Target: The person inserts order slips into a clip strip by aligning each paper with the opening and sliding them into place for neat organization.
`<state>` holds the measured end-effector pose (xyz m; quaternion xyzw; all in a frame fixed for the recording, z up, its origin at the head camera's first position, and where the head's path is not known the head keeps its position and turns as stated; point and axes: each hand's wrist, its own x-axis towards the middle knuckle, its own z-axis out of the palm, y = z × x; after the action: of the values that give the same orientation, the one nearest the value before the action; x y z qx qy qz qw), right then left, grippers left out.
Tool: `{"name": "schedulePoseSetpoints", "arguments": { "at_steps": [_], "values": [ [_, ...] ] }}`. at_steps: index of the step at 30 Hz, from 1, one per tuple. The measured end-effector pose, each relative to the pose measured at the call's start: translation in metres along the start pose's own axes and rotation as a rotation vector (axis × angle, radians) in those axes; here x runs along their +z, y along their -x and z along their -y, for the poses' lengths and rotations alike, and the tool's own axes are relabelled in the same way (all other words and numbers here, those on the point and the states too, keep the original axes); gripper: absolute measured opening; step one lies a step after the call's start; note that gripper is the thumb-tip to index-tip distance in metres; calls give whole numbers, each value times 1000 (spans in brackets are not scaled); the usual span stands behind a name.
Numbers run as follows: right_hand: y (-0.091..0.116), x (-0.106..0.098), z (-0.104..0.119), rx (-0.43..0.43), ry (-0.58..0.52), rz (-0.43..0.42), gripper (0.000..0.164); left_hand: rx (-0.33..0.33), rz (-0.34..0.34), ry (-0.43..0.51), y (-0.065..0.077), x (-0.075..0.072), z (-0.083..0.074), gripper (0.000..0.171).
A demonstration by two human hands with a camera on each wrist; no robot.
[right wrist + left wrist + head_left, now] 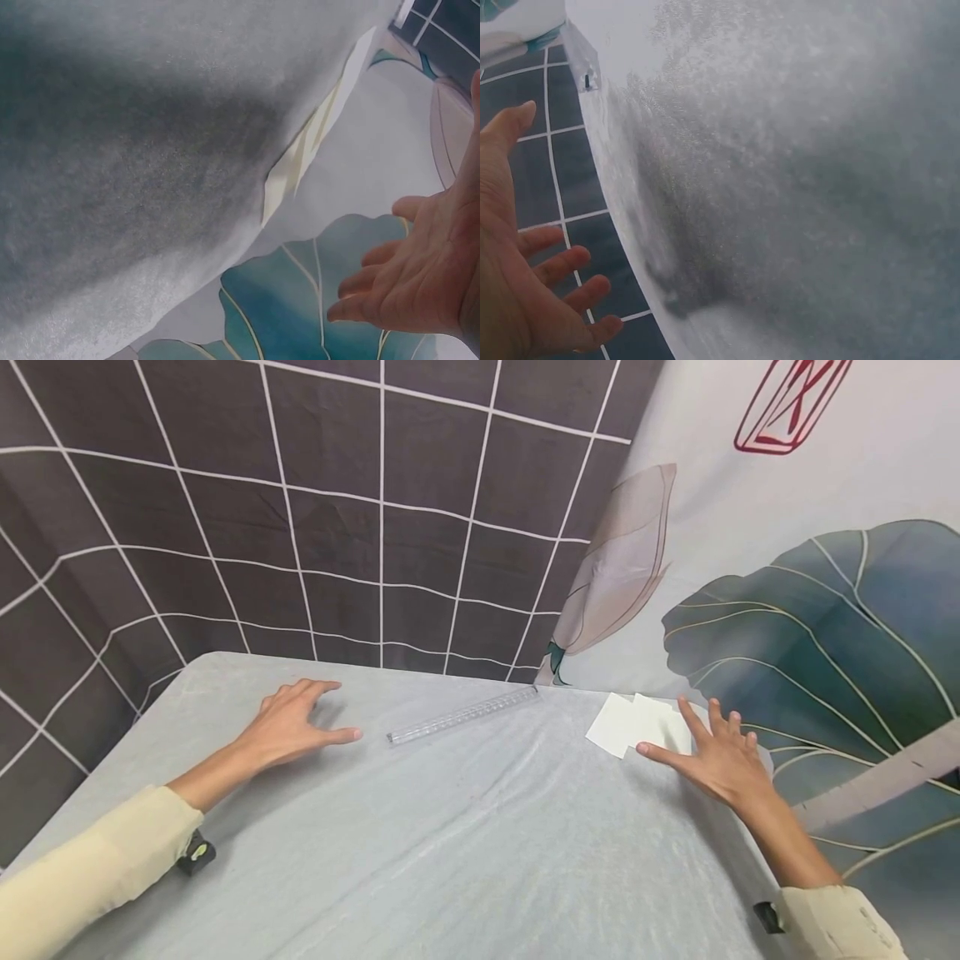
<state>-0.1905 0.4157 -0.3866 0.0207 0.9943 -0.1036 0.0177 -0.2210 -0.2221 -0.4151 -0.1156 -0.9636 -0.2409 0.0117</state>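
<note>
My left hand [288, 727] hovers over the left part of the table, fingers and thumb spread, holding nothing. To its right lies a clear, ruler-like plastic strip [461, 716], slanting up toward the back edge; one end of the strip [587, 81] shows in the left wrist view. Two pale, square paper sheets [611, 727] overlap at the back right of the table. My right hand [723, 760] is spread above and beside them, its thumb tip near the sheets; whether it touches them I cannot tell. In the right wrist view the sheets [281, 187] appear edge-on, with the right hand [427, 262] apart from them.
A light grey cloth with shallow creases covers the table [450, 843]. Behind it hangs a dark curtain [330, 535] with a white grid. On the right hangs a white curtain with a large teal leaf print [825, 635]. Both wrists carry dark straps under cream sleeves [112, 852].
</note>
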Motion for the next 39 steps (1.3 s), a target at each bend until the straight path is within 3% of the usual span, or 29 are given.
{"name": "schedulePoseSetpoints", "arguments": {
  "at_steps": [17, 39],
  "values": [
    [-1, 3, 2, -2, -20, 14, 125, 51, -29, 34, -2, 10, -10, 90],
    [-4, 4, 4, 7, -17, 33, 125, 61, -28, 102, -7, 21, -15, 81]
  ]
}}
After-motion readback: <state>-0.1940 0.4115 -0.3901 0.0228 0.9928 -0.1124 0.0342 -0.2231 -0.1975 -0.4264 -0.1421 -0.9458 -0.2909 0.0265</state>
